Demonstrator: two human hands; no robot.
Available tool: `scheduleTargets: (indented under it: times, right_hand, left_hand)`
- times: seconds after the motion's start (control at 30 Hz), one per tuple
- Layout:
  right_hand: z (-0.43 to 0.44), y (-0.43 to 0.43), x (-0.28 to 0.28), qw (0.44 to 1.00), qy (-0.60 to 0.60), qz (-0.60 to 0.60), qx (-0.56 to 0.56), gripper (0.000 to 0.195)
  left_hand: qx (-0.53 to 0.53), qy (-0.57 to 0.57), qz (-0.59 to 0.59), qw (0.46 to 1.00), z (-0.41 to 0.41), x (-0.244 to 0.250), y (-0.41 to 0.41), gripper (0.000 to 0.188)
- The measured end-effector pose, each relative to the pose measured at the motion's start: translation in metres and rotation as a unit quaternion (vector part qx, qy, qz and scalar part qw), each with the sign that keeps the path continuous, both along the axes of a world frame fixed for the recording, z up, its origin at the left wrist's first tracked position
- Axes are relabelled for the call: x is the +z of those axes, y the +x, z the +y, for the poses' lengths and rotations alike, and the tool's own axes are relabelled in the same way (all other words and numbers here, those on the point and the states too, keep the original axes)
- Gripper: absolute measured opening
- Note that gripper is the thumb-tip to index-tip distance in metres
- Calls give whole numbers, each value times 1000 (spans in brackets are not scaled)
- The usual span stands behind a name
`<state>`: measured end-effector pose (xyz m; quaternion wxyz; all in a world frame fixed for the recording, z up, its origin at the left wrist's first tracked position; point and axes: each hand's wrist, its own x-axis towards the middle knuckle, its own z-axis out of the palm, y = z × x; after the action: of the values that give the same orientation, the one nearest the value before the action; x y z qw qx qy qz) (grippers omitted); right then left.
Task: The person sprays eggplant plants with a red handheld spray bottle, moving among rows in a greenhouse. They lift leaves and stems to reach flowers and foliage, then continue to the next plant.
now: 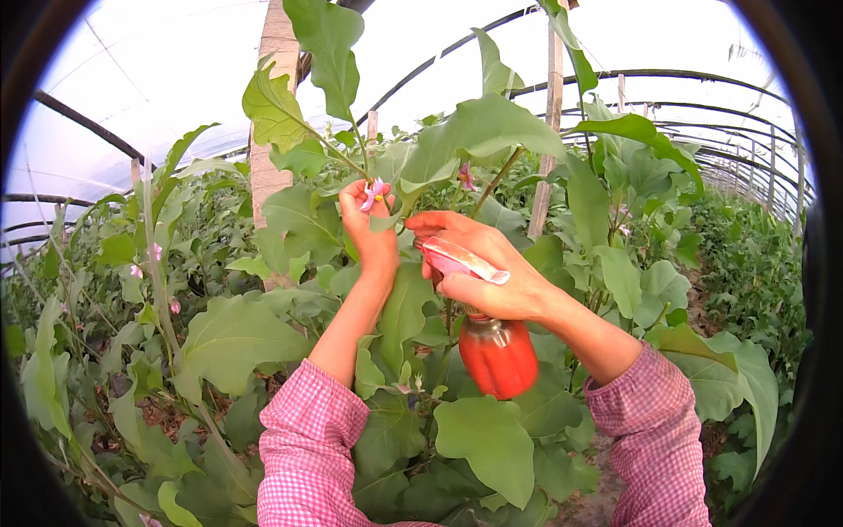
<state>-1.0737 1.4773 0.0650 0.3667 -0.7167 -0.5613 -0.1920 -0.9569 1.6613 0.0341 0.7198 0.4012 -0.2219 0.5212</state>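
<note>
My left hand is raised at an eggplant plant, its fingers around the stalk by a pink-purple eggplant flower with a yellow centre. Close on its right, my right hand grips the neck of a spray bottle with red liquid in it and a red and white trigger head. The bottle hangs upright below that hand. Some right fingertips point towards the left hand, near a leaf. Another pink flower droops above the right hand. The exact hold of the left fingertips is partly hidden by the flower.
Broad eggplant leaves surround both arms. A pale post stands behind the left hand and a thinner post behind the right. Dark hoops carry the greenhouse film overhead. A soil path runs between plants at right.
</note>
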Motion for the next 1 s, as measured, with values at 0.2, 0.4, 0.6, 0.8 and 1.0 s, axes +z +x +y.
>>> scheduleTargets:
  times: [0.2, 0.4, 0.6, 0.8, 1.0]
  right_hand:
    - [18, 3, 6, 991, 126, -3, -49, 24]
    - [-8, 2, -6, 972, 180, 97, -115, 22]
    - [-19, 10, -13, 963, 179, 164, -114, 22]
    - [-19, 19, -7, 976, 119, 168, -65, 22]
    - [7, 11, 4, 973, 90, 198, -82, 23]
  left_hand:
    - [-149, 80, -91, 981, 15, -27, -17, 17]
    - [-119, 272, 34, 954, 1, 1, -33, 18]
    - [14, 318, 188, 929, 2, 41, -26, 14]
    - [105, 299, 223, 922, 15, 53, -31, 33]
    - [-2, 222, 314, 923, 45, 84, -21, 58]
